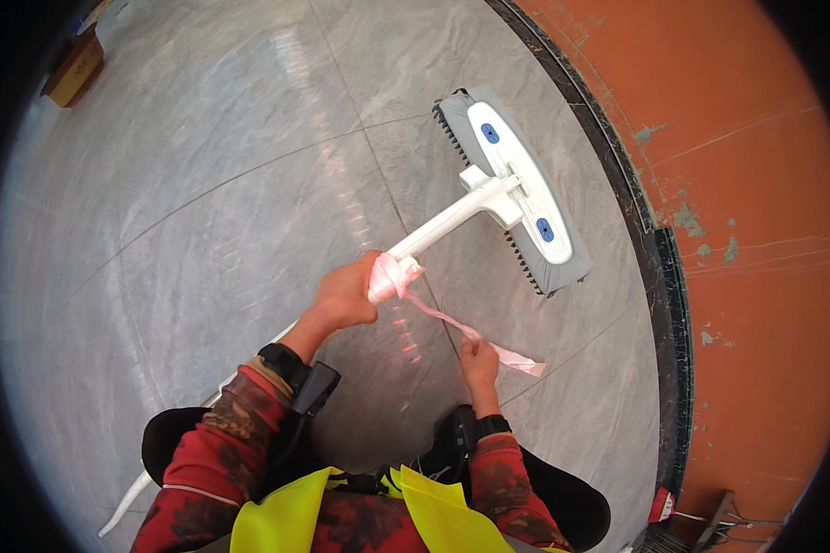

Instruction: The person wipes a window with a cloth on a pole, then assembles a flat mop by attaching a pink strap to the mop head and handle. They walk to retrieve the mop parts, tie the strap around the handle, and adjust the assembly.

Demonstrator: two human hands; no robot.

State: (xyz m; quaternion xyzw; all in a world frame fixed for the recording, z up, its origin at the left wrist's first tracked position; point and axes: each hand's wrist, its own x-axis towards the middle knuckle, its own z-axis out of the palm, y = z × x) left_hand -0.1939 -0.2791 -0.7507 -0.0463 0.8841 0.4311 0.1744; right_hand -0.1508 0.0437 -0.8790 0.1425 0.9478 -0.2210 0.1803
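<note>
The mop (512, 189), white with a grey pad, lies head-down on the grey tiled floor (203, 212) close to a black skirting strip (641, 221) under an orange wall (747, 138); its handle slants back toward the person. The left hand (346, 295) is clenched around the handle where a pink strip (433, 313) is wound about it. The right hand (479, 361) pinches the strip's loose tail, drawn out taut between the hands. A brown box (74, 69) sits far off at upper left.
</note>
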